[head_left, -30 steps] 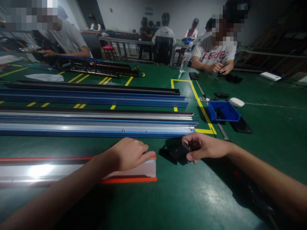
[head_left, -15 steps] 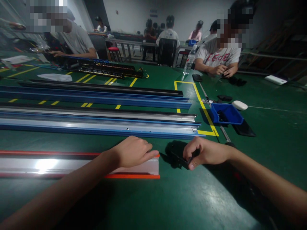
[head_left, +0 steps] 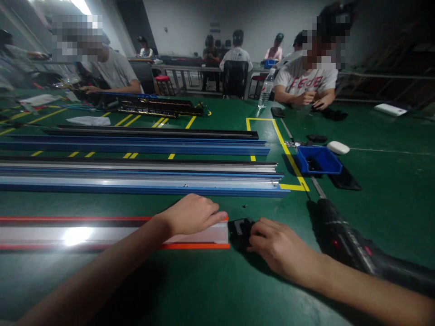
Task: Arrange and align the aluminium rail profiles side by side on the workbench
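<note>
A long aluminium rail (head_left: pixel 102 234) with orange-red edges runs in from the left and ends near the middle. Over that end lies my left hand (head_left: pixel 192 215), thumb stretched along the far edge and the other fingers curled down on the rail. My right hand (head_left: pixel 278 244) is closed on a flat black plastic piece (head_left: pixel 239 227), which looks like an end cap. It lines up with the rail's end, very near it; whether they touch I cannot tell. A tiny dark part, perhaps a screw (head_left: pixel 244 206), lies just beyond the black piece.
A power screwdriver (head_left: pixel 346 240) lies at the right beside my forearm. Past it are a blue bin (head_left: pixel 319 160) with dark small parts and a white oval object (head_left: pixel 338 147). Blue and silver rails (head_left: pixel 136 183) lie beyond my left hand. Two co-workers sit across the table.
My right hand has turned and moved the black piece left, close to the rail's end. The screwdriver and tiny dark part now show more clearly. My left hand stays on the rail.
</note>
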Demonstrator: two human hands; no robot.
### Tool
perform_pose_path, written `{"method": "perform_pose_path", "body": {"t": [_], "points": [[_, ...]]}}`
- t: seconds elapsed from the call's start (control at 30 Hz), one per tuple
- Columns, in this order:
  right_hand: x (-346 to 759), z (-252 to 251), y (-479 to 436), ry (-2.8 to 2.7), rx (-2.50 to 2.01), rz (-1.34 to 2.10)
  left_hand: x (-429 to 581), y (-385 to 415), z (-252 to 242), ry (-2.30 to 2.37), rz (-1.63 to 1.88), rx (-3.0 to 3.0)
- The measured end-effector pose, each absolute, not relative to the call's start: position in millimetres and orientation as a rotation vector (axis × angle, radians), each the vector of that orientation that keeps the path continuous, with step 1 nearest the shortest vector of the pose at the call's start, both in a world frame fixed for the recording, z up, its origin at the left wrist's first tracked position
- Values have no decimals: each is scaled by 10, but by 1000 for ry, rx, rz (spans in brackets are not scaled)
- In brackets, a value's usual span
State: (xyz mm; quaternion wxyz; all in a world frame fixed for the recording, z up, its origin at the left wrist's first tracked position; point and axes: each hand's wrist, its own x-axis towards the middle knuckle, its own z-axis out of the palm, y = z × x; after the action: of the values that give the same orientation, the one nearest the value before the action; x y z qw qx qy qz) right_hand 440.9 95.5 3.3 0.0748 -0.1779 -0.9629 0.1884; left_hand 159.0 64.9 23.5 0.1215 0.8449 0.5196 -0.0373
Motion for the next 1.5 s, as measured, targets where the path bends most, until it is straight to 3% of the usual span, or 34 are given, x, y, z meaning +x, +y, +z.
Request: {"method": "perform_pose_path", "body": {"t": [0.2,0.43,0.63,0.87,1.5], "points": [[4507,-203,761,-2424,-612,941,1585,642,247,1520,-67,2455],[4461,-302,733,-2192,-826,1076,1577,633,222,1498,-51,2504],[4469,-320,737,-2266,-678,997,1555,632,162,1464,-44,2594],[4500,-354,768,-2453,-365,605,1546,621,98,1437,-35,2676],[4516,-394,668,-2621,-474,633,1574,648,103,1462,-144,2693]]}}
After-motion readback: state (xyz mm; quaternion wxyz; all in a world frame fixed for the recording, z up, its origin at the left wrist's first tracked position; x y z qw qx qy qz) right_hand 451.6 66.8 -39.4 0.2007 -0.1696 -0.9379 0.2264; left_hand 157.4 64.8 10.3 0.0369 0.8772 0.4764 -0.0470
